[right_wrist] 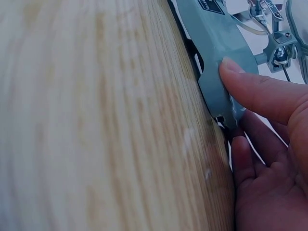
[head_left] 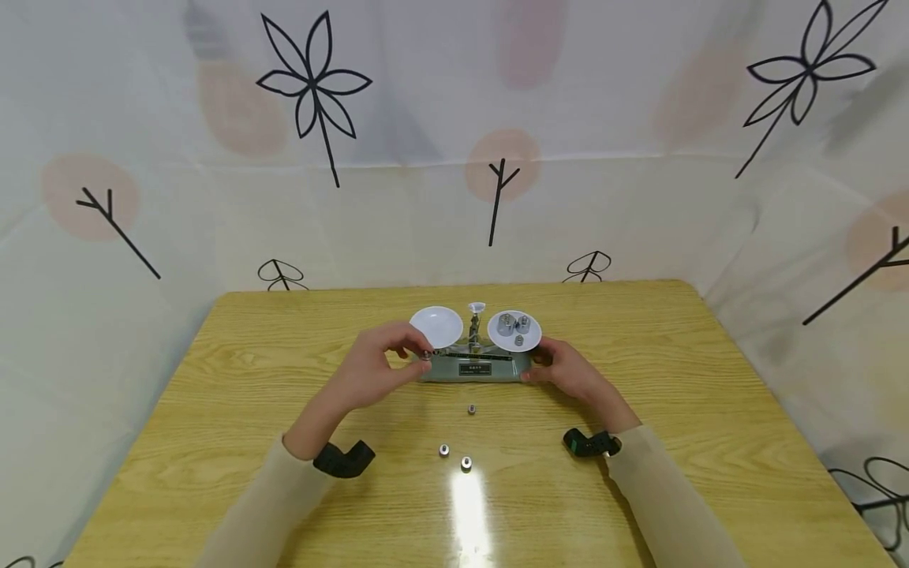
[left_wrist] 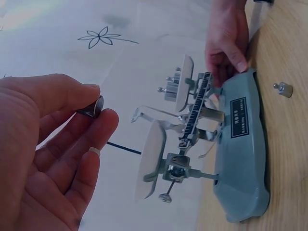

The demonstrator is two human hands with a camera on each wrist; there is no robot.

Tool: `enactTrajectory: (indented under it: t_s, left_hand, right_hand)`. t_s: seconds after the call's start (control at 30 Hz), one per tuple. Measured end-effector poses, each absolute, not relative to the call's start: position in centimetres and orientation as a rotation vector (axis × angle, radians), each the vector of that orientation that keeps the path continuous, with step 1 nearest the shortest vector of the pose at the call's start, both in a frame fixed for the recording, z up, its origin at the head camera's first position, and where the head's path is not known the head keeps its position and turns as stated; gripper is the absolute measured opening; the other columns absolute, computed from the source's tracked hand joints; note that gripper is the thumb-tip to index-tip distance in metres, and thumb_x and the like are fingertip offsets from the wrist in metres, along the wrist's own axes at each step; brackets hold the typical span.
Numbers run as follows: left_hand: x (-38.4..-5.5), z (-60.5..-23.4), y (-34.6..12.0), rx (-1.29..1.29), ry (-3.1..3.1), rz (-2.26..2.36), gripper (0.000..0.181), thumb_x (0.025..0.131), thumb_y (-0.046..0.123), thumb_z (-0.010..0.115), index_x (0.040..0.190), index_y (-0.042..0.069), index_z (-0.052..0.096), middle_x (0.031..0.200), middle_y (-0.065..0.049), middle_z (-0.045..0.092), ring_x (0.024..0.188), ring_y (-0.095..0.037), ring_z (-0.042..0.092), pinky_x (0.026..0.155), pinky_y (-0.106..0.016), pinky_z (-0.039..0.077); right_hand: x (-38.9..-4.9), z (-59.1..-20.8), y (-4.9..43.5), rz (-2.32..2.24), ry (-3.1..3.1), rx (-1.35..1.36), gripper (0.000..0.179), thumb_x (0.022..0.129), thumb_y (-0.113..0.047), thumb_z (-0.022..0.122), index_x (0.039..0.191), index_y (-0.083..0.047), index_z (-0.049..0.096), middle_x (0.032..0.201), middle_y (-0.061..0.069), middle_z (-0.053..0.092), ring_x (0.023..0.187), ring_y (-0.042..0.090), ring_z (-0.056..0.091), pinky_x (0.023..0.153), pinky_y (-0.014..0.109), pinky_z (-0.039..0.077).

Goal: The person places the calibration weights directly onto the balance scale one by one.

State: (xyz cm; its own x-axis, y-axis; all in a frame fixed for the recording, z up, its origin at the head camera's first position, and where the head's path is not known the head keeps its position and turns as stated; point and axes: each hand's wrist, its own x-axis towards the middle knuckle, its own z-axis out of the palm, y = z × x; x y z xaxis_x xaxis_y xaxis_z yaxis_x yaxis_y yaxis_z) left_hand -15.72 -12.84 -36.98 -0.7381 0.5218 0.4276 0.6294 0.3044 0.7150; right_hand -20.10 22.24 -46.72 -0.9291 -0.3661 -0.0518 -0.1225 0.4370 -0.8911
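My left hand [head_left: 365,374] pinches a small metal weight [left_wrist: 98,107]; I'd move it gently, clear of the pan [head_left: 436,323], while my right hand [head_left: 571,371] grips the balance scale [left_wrist: 240,161] steady.

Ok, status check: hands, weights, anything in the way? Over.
Left hand pinches small weight; right hand grips scale base. Three weights on right pan. Three loose weights on table before base, not blocking pans.
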Motion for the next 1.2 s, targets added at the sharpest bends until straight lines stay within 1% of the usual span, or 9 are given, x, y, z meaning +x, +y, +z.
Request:
enactTrajectory:
  t_s: [0.07,0.23,0.43,0.6,0.9,1.03,1.2]
  left_hand:
    - [-15.9,-36.7,-13.0,-1.074,-2.438,-1.405,0.015,0.088,0.009,0.077,0.101,0.014,0.071,0.097,0.004,0.067,0.087,-0.014,0.064,0.072,-0.040,0.054]
    - [-16.4,-35.9,-13.2,-1.066,-2.431,-1.369,0.015,0.087,0.007,0.077,0.101,0.009,0.072,0.096,0.004,0.067,0.086,-0.013,0.065,0.072,-0.037,0.054]
    - [-16.8,-35.1,-13.5,-1.045,-2.459,-1.340,0.015,0.086,0.005,0.077,0.101,0.007,0.072,0.097,0.003,0.067,0.087,-0.013,0.066,0.073,-0.039,0.055]
    - [-17.2,-34.8,-13.8,-1.014,-2.500,-1.315,0.015,0.087,0.006,0.076,0.101,0.007,0.071,0.097,0.002,0.068,0.089,-0.014,0.067,0.073,-0.041,0.055]
    - [-18.9,-34.8,-13.9,-1.005,-2.563,-1.246,0.015,0.088,0.010,0.077,0.101,0.009,0.072,0.097,0.002,0.070,0.089,-0.014,0.067,0.073,-0.043,0.055]
    - [-19.7,-34.8,-13.6,-1.017,-2.604,-1.203,0.014,0.088,0.012,0.078,0.100,0.012,0.071,0.096,0.003,0.069,0.089,-0.012,0.066,0.073,-0.036,0.053]
    - [-20.5,-34.9,-13.2,-1.018,-2.663,-1.176,0.014,0.088,0.016,0.078,0.100,0.014,0.071,0.095,0.005,0.069,0.089,-0.011,0.065,0.073,-0.035,0.050]
  right_hand:
    - [-20.2,-46.6,22.2,-1.490,2.456,-0.426,0.064,0.083,-0.007,0.080,0.139,0.004,0.051,0.136,0.022,0.055,0.123,0.039,0.051,0.106,0.055,0.038]
    - [-20.3,-46.4,22.2,-1.496,2.462,-0.431,0.062,0.083,-0.007,0.080,0.137,0.005,0.052,0.135,0.022,0.056,0.122,0.039,0.052,0.106,0.055,0.039]
    - [-20.2,-46.7,22.4,-1.501,2.475,-0.441,0.060,0.084,-0.007,0.079,0.136,0.008,0.052,0.133,0.024,0.056,0.121,0.039,0.052,0.105,0.055,0.039]
    - [-19.9,-46.9,22.4,-1.504,2.462,-0.433,0.061,0.085,-0.006,0.078,0.137,0.007,0.051,0.136,0.024,0.054,0.124,0.040,0.051,0.106,0.056,0.038]
    - [-19.7,-46.6,22.2,-1.513,2.447,-0.451,0.063,0.085,-0.005,0.077,0.140,0.007,0.048,0.139,0.025,0.052,0.127,0.042,0.049,0.107,0.056,0.038]
    - [-19.7,-46.6,22.1,-1.522,2.440,-0.444,0.064,0.084,-0.004,0.077,0.140,0.007,0.048,0.140,0.025,0.051,0.128,0.043,0.048,0.107,0.056,0.037]
    - [-19.8,-46.7,22.2,-1.544,2.425,-0.428,0.065,0.083,-0.003,0.078,0.141,0.006,0.049,0.140,0.024,0.052,0.129,0.041,0.048,0.108,0.056,0.036]
